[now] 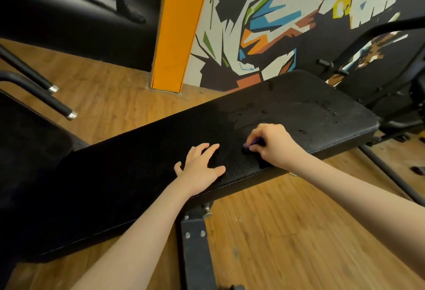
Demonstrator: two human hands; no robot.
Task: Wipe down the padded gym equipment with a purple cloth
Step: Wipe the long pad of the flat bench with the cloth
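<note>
Left hand (200,166) lay flat, fingers spread, on bench pad (299,105) at frame centre | right hand (273,145) pinched purple cloth (249,145), mostly hidden | risk: bunched cloth could miss wet spots upper right.

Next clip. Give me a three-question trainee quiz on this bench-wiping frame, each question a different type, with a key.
1. True or false: the left hand lies flat with fingers spread on the black bench pad.
2. Which hand pinches the purple cloth? A) left B) right C) both
3. Fill in: the wet spots lie on the pad's end nearer the ____ wall.

Key: 1 true. 2 B, the right hand. 3 mural.
</note>
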